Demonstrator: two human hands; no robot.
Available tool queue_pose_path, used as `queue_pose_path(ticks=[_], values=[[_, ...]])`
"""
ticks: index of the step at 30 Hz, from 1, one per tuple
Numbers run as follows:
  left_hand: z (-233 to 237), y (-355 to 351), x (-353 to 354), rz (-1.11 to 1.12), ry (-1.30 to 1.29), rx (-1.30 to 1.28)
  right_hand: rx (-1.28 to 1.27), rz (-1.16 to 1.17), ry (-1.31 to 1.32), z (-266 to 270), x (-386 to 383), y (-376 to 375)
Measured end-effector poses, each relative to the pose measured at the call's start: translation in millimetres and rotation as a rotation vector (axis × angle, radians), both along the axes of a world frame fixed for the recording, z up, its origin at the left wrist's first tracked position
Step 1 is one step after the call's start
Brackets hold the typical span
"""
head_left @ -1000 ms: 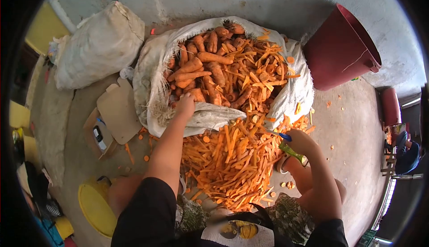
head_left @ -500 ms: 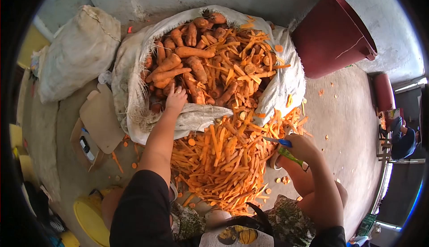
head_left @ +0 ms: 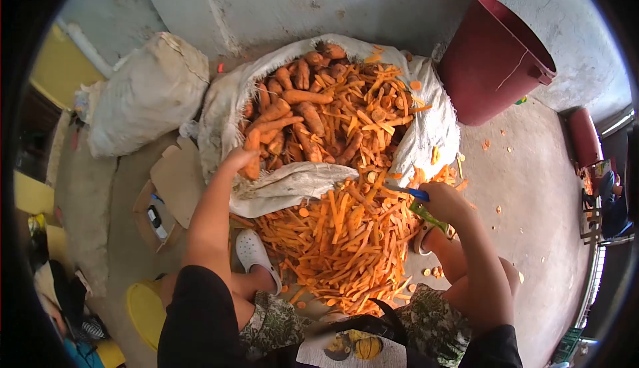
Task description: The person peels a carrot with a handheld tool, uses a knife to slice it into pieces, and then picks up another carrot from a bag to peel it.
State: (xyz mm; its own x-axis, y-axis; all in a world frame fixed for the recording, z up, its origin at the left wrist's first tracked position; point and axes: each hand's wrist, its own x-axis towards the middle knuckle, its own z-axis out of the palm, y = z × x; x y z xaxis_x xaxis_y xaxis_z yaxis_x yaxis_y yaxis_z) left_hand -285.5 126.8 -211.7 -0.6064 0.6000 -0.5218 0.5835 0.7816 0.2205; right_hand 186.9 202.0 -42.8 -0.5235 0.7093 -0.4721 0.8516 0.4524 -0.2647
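My left hand is closed around a carrot at the left front edge of the open white sack. Unpeeled carrots fill the sack's left part, with cut strips and slices over its right part. My right hand grips a knife by its blue handle, the blade pointing left over the heap. A green, narrow thing shows below that hand; its kind I cannot make out. Between my feet lies a large heap of orange carrot strips.
A tall dark red bucket leans by the wall behind the sack. Left stand a full white sack, an opened cardboard box and a yellow tub. A white clog borders the heap. Another person sits far right.
My left hand has drawn back leftward from among the carrots, now with one carrot in its grasp. The right hand still has the knife. The camera view has shifted slightly.
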Motion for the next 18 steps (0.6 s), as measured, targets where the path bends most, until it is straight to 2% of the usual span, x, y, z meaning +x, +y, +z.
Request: queue_pose_path(ticks=[2, 4, 6, 8, 10, 12, 14, 15, 18], values=[[53, -1, 12, 0.253, -0.831, 0.372, 0.046, -0.031, 0.032, 14, -11, -3], [96, 5, 36, 0.325, -1.091, 0.472, 0.1, -0.172, 0.222, 24, -22, -4], [143, 5, 79, 0.266, -1.315, 0.605, 0.128, -0.199, 0.295, 29, -30, 0], [189, -3, 127, 0.091, -1.441, 0.715, 0.017, -0.43, 0.721, 23, -37, 5], [218, -14, 169, 0.017, -1.544, 0.773, -0.027, -0.539, 0.977, 30, -47, 7], [249, -36, 209, 0.021, -1.584, 0.799, -0.051, -0.601, 1.048, 53, -56, -5], [252, -56, 229, 0.18, -1.741, 0.674, -0.252, -0.779, 1.409, 66, -65, -19], [257, -67, 241, 0.275, -1.774, 0.683, -0.325, -0.834, 1.467, 76, -70, -28], [253, -93, 260, 0.395, -1.832, 0.728, -0.37, -0.796, 1.471, 66, -70, -41]])
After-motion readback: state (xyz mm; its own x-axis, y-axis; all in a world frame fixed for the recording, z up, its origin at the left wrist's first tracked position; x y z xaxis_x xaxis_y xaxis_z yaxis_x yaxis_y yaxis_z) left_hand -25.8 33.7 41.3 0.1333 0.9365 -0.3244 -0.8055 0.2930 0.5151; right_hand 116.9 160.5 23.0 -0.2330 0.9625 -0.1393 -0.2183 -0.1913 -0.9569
